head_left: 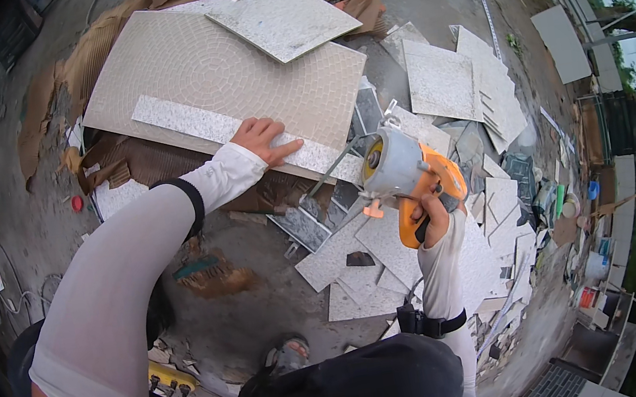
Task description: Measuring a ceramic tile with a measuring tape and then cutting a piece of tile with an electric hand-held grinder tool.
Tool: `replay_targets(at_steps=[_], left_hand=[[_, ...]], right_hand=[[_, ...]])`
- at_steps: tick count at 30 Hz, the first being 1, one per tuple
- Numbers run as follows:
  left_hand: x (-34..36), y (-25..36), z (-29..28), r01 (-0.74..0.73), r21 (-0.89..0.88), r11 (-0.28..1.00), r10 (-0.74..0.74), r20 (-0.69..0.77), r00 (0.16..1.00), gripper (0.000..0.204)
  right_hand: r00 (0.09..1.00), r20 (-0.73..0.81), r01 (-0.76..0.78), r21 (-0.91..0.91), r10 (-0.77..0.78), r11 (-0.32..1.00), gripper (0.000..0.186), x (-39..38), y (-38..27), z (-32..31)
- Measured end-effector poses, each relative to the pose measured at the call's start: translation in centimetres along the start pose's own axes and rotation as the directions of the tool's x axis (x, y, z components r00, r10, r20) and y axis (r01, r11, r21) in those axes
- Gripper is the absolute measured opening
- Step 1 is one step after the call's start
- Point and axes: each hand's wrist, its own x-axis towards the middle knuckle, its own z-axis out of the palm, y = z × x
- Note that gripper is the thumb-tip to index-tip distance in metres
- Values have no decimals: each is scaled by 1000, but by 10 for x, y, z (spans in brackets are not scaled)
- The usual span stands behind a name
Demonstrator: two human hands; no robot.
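My left hand (264,141) lies flat with fingers spread on a narrow speckled tile strip (181,121). That strip rests along the near edge of a large beige tile (193,62) with a pattern of arcs. In my right hand (434,219) is a handheld tile cutter (397,165) with an orange handle and a grey motor housing, its fingers wrapped round the grip. The cutter is held at the strip's right end; whether its blade touches the tile is hidden. A second speckled tile (285,23) lies on the far part of the large tile.
Broken tile pieces (367,256) cover the ground beneath and right of the cutter. Larger square tiles (441,82) lie beyond it. Torn cardboard (40,128) borders the large tile on the left. A yellow power strip (171,378) sits by my leg, near my shoe (289,353).
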Motion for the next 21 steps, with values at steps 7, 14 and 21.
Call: replay_targets(at_steps=[7, 14, 21], left_hand=[[0, 0, 0, 8, -15, 1000, -7, 9, 1000, 56], [0, 1, -3, 8, -11, 1000, -8, 0, 1000, 56], [0, 1, -3, -1, -4, 1000, 1, -23, 1000, 57]], right_hand=[[1000, 14, -9, -31, 10, 999, 33, 2, 2, -2], [1000, 17, 2, -33, -1, 999, 29, 2, 6, -4], [999, 28, -21, -27, 22, 999, 26, -1, 3, -1]])
